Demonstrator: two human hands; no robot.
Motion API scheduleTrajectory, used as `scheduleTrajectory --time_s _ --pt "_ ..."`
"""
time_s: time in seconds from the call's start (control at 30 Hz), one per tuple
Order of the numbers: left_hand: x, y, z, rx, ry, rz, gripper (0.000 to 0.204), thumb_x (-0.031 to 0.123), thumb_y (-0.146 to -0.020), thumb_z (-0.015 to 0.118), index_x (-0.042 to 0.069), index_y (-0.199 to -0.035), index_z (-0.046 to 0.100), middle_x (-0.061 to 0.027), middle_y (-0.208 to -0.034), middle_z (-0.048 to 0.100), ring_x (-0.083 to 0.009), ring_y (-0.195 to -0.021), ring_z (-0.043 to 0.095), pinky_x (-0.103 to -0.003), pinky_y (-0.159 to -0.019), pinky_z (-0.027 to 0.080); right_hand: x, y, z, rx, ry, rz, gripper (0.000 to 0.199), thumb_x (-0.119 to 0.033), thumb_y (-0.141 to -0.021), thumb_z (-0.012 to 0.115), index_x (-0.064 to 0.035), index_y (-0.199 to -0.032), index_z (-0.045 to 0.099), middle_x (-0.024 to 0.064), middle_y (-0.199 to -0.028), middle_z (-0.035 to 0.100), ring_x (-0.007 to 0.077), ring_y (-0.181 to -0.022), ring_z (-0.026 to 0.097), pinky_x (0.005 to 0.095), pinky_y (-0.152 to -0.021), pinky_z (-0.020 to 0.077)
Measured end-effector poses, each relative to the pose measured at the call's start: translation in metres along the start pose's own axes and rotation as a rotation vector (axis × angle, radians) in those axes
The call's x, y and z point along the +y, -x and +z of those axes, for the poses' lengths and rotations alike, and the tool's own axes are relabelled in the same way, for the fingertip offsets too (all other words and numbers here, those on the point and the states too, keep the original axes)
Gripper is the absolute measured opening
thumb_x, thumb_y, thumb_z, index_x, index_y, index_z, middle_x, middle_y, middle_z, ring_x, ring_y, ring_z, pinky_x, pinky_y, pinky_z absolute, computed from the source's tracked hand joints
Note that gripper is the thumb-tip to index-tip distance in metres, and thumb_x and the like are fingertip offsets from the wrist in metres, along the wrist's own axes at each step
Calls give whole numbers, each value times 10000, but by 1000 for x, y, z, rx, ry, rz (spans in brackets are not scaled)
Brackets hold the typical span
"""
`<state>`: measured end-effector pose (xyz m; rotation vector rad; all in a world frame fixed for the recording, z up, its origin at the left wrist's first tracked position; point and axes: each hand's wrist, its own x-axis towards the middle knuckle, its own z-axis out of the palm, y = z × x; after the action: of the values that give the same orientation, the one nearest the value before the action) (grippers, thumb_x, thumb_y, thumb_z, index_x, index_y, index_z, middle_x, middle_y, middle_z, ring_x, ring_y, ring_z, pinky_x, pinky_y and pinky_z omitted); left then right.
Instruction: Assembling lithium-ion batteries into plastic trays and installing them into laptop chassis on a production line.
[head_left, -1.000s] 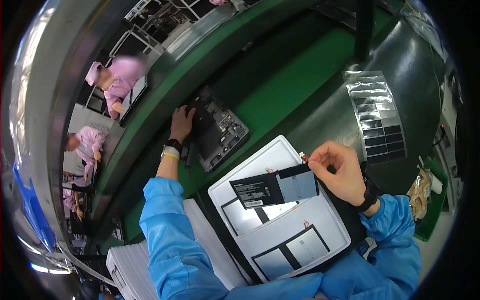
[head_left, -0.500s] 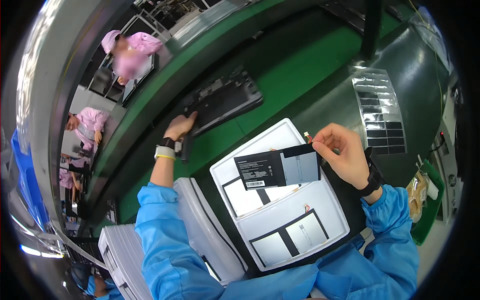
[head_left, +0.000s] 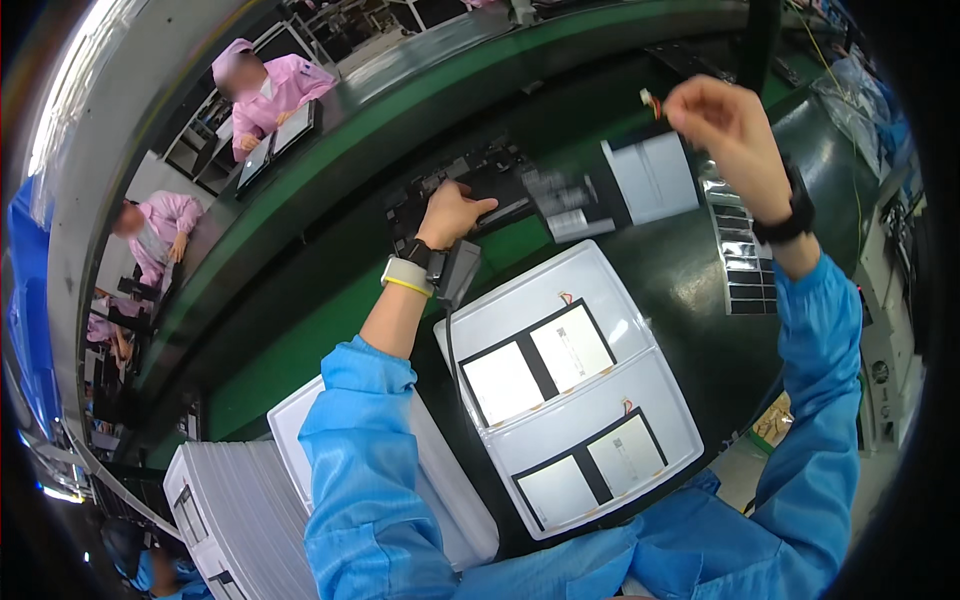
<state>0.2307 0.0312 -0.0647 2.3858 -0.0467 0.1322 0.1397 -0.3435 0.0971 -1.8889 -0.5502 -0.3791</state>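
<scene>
Black and silver, the flat battery extends down and left from the right hand, whose thumb and fingers are pinched together on its upper right corner, beside the connector lead. The left hand rests on the dark laptop base, near the battery's left end; whether it grips it I cannot tell. Below, 2 more batteries lie in the white tray.

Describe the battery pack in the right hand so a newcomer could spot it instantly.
Start from the white two-compartment tray, then look beyond its far edge, right of the black laptop base. The right hand pinches a flat battery pack there. Unlike the two packs lying in the tray, each with two pale panels, it shows one black printed half and one silvery half.
</scene>
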Motion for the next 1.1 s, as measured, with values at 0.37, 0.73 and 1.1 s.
scheduleTrajectory --time_s 0.37,0.73,1.1 --pt "16 15 -33 -288 -117 -36 442 330 -860 847 -39 -1076 736 -93 -908 738 -157 -797 675 -307 -769 546 109 -113 91 286 231 -14 169 -129 -853 731 -40 -983 794 127 -931 790 233 -871 761 337 -836 583" --pt "6 36 -71 -136 278 -23 168 89 -884 802 -67 -930 756 -104 -832 758 -113 -688 703 -255 -647 583 150 -123 168 78 107 132 157 -126 -834 714 -78 -948 811 135 -968 786 275 -954 752 363 -868 578" --pt "-36 79 -144 -143 -396 238 1153 264 -554 996 33 -1528 425 -236 -1573 432 -395 -1453 419 -463 -1186 393 144 -103 243 -192 -11 131 91 -26 -899 707 -36 -985 733 82 -895 752 163 -829 700 305 -758 550"
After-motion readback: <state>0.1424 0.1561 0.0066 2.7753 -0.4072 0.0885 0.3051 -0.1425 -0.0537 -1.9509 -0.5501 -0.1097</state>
